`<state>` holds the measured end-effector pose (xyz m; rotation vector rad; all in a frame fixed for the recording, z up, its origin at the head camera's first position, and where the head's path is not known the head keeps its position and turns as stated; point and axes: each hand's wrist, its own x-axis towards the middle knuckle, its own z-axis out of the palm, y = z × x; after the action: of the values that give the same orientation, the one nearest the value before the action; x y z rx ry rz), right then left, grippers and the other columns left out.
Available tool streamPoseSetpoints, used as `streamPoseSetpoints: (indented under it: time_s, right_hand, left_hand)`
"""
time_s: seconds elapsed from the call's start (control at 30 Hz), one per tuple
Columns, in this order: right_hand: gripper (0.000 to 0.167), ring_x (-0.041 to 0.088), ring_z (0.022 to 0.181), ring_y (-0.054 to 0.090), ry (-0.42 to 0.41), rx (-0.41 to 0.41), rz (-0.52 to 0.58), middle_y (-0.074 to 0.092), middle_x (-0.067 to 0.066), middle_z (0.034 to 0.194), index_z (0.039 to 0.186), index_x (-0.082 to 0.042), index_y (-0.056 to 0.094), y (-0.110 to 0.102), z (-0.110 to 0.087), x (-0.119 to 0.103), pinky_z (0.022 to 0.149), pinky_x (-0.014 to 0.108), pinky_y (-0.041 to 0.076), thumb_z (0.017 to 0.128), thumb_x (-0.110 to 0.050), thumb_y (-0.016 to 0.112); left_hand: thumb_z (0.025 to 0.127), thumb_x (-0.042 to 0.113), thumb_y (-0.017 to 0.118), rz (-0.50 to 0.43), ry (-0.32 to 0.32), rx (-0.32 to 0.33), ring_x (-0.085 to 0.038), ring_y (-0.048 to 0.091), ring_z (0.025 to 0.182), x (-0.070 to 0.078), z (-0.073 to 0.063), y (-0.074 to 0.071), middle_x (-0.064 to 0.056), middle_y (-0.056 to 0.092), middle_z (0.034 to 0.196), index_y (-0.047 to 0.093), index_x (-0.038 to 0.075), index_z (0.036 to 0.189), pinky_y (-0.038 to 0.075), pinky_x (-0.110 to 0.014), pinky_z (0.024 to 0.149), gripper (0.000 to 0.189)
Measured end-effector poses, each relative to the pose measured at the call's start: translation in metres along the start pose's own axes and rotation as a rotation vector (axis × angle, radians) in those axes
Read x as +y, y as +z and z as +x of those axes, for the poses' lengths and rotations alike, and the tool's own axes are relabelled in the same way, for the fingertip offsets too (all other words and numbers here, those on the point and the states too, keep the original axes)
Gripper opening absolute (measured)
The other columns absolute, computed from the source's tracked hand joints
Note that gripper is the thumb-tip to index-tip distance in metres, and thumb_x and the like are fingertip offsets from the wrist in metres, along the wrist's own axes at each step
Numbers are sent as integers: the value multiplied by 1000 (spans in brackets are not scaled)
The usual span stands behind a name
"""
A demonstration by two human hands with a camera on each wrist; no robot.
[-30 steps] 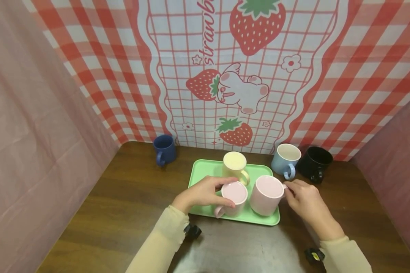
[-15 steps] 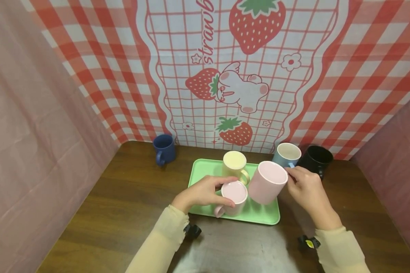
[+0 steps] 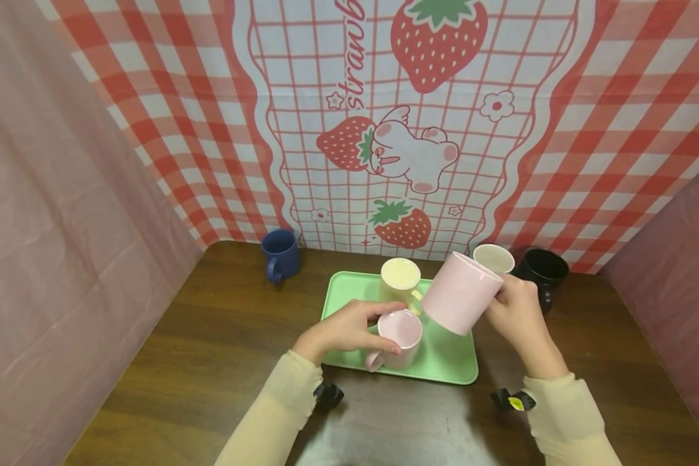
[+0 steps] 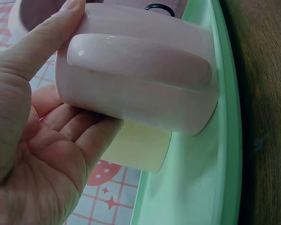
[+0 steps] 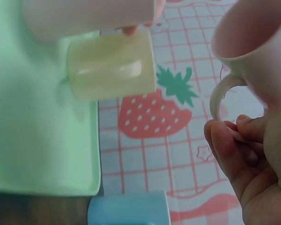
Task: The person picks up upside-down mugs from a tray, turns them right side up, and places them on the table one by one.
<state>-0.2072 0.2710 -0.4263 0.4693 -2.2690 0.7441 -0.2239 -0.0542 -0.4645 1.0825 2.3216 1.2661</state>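
Note:
A small pink mug [image 3: 406,353] stands upright on the green tray [image 3: 349,291]. My left hand [image 3: 349,327] holds it near the rim, thumb on one side and fingers on the other; in the left wrist view its handle [image 4: 136,58] faces the camera. My right hand [image 3: 518,317] grips the handle [image 5: 218,98] of a larger pink mug [image 3: 461,294], which is raised above the tray's right side and tilted. Its mouth points up and to the right in the head view. Behind the small mug, a pale yellow mug [image 3: 400,274] stands on the tray.
A dark blue mug [image 3: 281,254] stands at the back left of the wooden table [image 3: 210,349]. At the back right are a light blue mug [image 5: 129,208], partly hidden by the lifted one, and a black mug [image 3: 543,266]. A strawberry-print cloth [image 3: 303,168] hangs behind.
My right hand has lifted the larger pink mug off the tray, up and slightly back, and it has tipped increasingly. My left hand and the small pink mug have stayed in place.

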Motion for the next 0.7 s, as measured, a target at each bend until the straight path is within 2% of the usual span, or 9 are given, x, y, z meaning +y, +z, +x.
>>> streamPoseSetpoints:
  time_s: [0.17, 0.23, 0.33, 0.4, 0.47, 0.57, 0.63, 0.7]
  right_hand:
    - [32, 11, 53, 30, 96, -11, 73, 39, -7, 49, 55, -14, 48, 8, 6, -12, 47, 34, 26, 74, 3, 67]
    - [32, 11, 53, 29, 157, -36, 104, 37, -9, 48, 55, -14, 47, 10, 8, -17, 47, 33, 25, 75, 2, 67]
    - [28, 12, 55, 35, 287, -94, 185, 44, -9, 51, 59, -9, 56, 15, 11, -27, 48, 32, 30, 82, 4, 66]
    - [19, 12, 57, 44, 389, -138, 298, 53, -7, 57, 69, -2, 65, 18, 12, -33, 50, 30, 38, 87, 6, 66]
    - [12, 12, 61, 55, 488, -186, 458, 62, -4, 64, 83, 7, 71, 21, 11, -39, 55, 28, 49, 92, 9, 62]
    - [12, 13, 66, 68, 613, -246, 689, 70, -1, 73, 99, 12, 69, 25, 10, -46, 64, 28, 60, 97, 12, 57]
    - [13, 15, 69, 72, 677, -262, 812, 72, 1, 76, 105, 8, 68, 27, 9, -50, 68, 30, 63, 99, 13, 58]
    - [17, 14, 71, 72, 721, -267, 899, 72, 1, 79, 104, -2, 69, 29, 9, -52, 69, 30, 64, 99, 13, 62]
  left_hand:
    - [89, 28, 95, 7, 22, -4, -5, 69, 108, -1, 1, 0, -3, 77, 124, 59, 8, 157, 60, -42, 101, 80]
    - [89, 27, 95, 5, 27, -6, -5, 68, 108, -2, 1, 0, -3, 76, 123, 59, 7, 157, 60, -43, 102, 80]
    - [89, 26, 94, 0, 28, -6, -4, 68, 107, -2, 1, 0, -2, 77, 121, 59, 7, 157, 60, -45, 102, 78]
    - [89, 26, 95, -5, 27, -3, -4, 69, 107, -2, 1, 0, -1, 77, 120, 60, 8, 156, 60, -46, 102, 77]
    - [89, 26, 95, -9, 27, 0, -4, 69, 107, -2, 1, 1, 0, 77, 120, 61, 10, 155, 60, -45, 102, 76]
    - [89, 26, 95, -11, 26, 2, -4, 68, 108, -2, 1, 1, 0, 77, 121, 62, 12, 155, 59, -41, 103, 75]
    - [89, 26, 95, -8, 26, 1, -4, 68, 109, -2, 1, 1, 0, 77, 123, 62, 11, 155, 59, -40, 103, 75]
    - [89, 26, 95, -3, 28, -2, -4, 68, 108, -2, 1, 1, -1, 76, 124, 62, 10, 155, 59, -40, 103, 76]
